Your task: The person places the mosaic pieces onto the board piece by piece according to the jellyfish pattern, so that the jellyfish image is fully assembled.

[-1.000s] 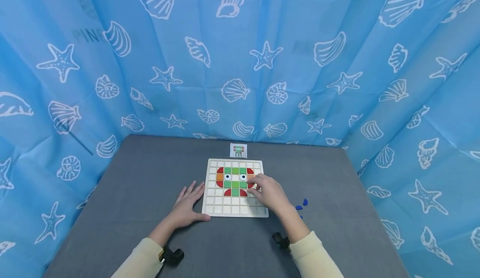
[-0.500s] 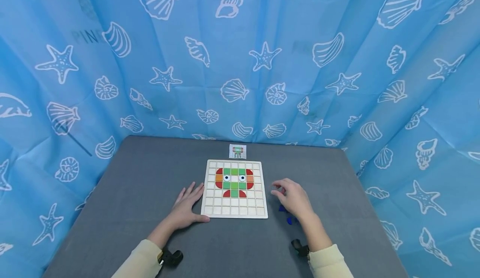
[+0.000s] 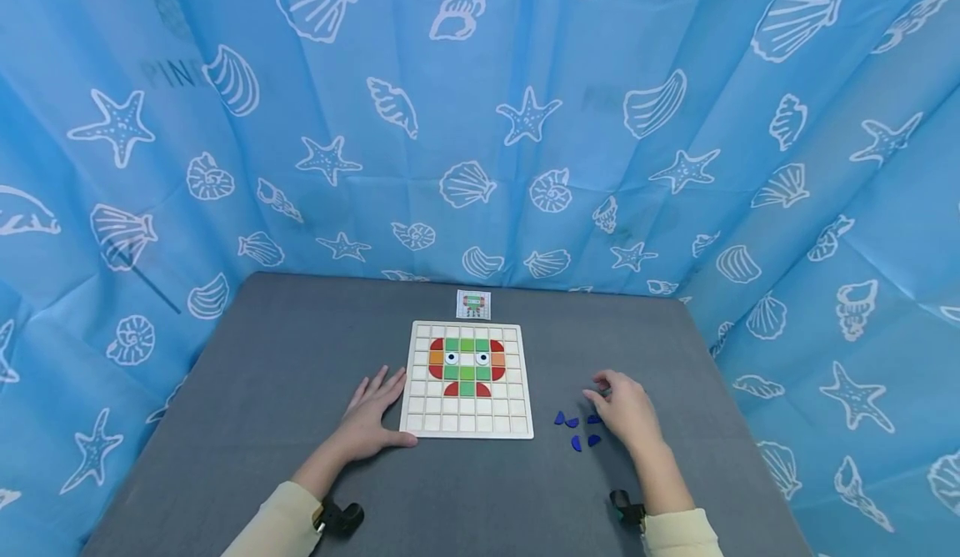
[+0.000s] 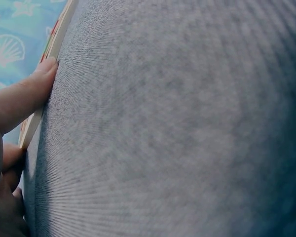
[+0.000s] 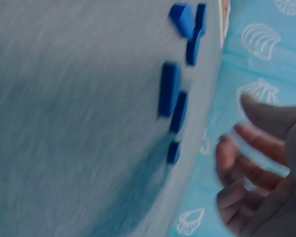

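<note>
A white grid board (image 3: pixel 467 425) lies on the grey table, with green, red and orange pieces and two eye tiles forming a pattern. My left hand (image 3: pixel 372 418) rests along its left side, fingers spread and thumb (image 4: pixel 27 96) touching the front edge near the corner. To the right of the board, my right hand (image 3: pixel 630 411) hovers above the table; its fingers are loosely bent and the thumb stands apart, with nothing visibly held in the right wrist view. Several small blue pieces (image 3: pixel 576 443) lie just left of and below that hand; they look like thick blocks (image 5: pixel 170 89) up close.
A small pattern card (image 3: pixel 473 304) lies behind the board, showing a similar coloured figure. A blue curtain (image 3: pixel 465 123) with white shells and starfish hangs around the table's back and sides. Both wrists wear black cameras (image 3: pixel 341 519).
My right hand has left the board's right part and moved rightward past the blue pieces, uncovering the red and orange pieces there. My left hand stays at the board's edge.
</note>
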Available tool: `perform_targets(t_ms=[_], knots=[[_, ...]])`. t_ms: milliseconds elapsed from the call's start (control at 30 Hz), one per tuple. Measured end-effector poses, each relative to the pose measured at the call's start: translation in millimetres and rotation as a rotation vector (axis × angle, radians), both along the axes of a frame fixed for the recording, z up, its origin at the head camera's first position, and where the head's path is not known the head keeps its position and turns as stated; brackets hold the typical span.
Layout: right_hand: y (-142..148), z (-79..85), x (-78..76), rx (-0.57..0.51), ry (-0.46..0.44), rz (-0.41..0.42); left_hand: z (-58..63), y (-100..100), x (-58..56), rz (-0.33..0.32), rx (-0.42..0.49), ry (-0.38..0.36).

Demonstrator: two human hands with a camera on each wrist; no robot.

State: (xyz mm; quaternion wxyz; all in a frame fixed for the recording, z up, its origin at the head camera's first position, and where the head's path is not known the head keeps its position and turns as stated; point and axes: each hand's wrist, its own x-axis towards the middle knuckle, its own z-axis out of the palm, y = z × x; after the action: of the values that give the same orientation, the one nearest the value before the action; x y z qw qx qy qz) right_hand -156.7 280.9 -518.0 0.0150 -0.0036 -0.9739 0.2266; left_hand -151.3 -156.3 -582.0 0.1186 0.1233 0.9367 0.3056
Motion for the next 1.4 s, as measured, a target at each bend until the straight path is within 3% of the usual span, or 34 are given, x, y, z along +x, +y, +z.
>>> perform_targets(t_ms=[133, 233, 533, 933, 1100, 1400], knots=[[14, -5.6, 1.3, 0.017, -0.116, -0.061, -0.4, 0, -0.9, -0.009, 0.002, -0.001], [17, -10.7, 0.7, 0.024, -0.153, -0.065, 0.0, 0, -0.9, -0.015, 0.006, -0.003], [16, -16.7, -2.1, -0.019, -0.108, -0.011, 2.2, 0, 0.5, -0.014, 0.018, -0.005], [29, -16.0, 3.2, -0.024, -0.093, 0.166, -1.3, -2, -0.3, -0.011, 0.009, 0.001], [32, -18.8, 0.8, -0.017, -0.087, 0.188, -1.4, -1, -0.4, -0.016, 0.009, 0.007], [14, -8.5, -4.1, -0.027, 0.083, 0.21, -0.8, -2, -0.3, -0.01, 0.017, 0.001]])
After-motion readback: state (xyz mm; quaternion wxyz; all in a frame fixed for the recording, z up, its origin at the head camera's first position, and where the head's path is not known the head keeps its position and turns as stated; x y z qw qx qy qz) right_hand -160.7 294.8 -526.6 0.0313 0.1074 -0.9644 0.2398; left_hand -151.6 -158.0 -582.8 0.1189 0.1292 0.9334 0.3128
